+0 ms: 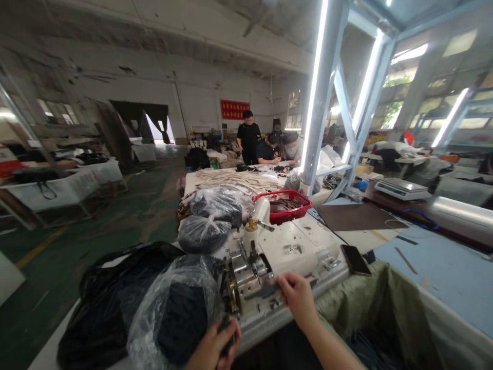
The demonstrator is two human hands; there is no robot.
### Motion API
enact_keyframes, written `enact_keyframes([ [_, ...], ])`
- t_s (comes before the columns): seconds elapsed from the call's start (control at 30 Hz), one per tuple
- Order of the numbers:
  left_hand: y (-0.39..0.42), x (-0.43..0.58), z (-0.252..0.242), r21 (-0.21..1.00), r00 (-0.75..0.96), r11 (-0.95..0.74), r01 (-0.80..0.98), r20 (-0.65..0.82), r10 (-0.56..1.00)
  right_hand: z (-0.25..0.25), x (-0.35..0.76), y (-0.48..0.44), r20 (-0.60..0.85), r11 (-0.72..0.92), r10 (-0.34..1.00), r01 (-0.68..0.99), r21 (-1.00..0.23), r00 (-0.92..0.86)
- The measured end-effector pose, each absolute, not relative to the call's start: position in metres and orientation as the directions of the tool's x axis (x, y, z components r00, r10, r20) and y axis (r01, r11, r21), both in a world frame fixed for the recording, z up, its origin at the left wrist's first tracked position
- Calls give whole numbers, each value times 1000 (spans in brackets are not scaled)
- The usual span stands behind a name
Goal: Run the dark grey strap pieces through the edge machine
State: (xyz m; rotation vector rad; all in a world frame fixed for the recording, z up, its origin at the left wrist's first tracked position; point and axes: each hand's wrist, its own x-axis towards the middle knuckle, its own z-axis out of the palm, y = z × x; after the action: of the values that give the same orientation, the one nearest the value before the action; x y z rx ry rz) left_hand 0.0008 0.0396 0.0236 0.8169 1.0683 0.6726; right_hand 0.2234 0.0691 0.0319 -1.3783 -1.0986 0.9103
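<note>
Right hand (pixel 297 299) is hovering at the front of the white bench machine (pixel 292 252), its fingers (pixel 283 281) curling near the end of a dark strip (pixel 262 292); whether they are gripping it, I cannot tell. The strip is lying flat across the machine's front, its long axis running roughly sideways, one end pointing toward that hand. Left hand (pixel 211 349) is sitting just in front of the machine, fingers clenching a small dark piece (pixel 224 331). A clear bag of dark material (pixel 171 318) is slumping left of the machine, with a phone (pixel 355 259) lying right of it
</note>
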Motion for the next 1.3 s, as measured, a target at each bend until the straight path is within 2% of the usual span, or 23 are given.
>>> enact_keyframes([
  [0.1,44,4,42,877,287,393,-277,-315,905,50,226,64,25,46,969,-83,-996,245],
  [0.2,50,11,57,884,242,263,-386,-178,954,57,215,57,-6,34,980,-196,-980,197],
  [0.43,46,25,71,901,49,119,-417,-108,993,54,199,40,-68,-40,994,-304,-952,81],
  [0.53,45,23,72,900,61,110,-422,-93,994,54,201,39,-158,-160,986,-486,-859,-46],
  [0.63,45,19,72,897,65,118,-426,-100,993,52,206,42,-320,-387,921,-634,-670,-224],
  [0.73,45,17,71,908,62,112,-403,-95,994,48,211,46,-447,-650,758,-601,-465,-474],
  [0.8,44,15,70,933,86,103,-344,-78,993,47,213,46,-437,-772,634,-485,-411,-638],
  [0.9,41,9,71,988,135,65,-141,-46,990,49,211,42,-314,-820,483,-297,-490,-817],
  [0.97,41,5,70,1000,152,28,5,-28,988,49,206,39,-235,-788,446,-254,-561,-864],
  [1.07,43,-1,64,997,75,7,75,-13,997,45,196,40,-232,-704,553,-300,-644,-800],
  [1.13,47,-4,55,1000,-29,24,16,-24,999,36,189,47,-279,-576,725,-332,-747,-629],
  [1.2,50,-7,46,994,-106,49,-99,-60,993,25,184,59,-291,-417,878,-309,-855,-380],
  [1.3,51,-13,37,968,-141,86,-235,-122,982,9,183,78,-279,-310,948,-246,-918,-153],
])
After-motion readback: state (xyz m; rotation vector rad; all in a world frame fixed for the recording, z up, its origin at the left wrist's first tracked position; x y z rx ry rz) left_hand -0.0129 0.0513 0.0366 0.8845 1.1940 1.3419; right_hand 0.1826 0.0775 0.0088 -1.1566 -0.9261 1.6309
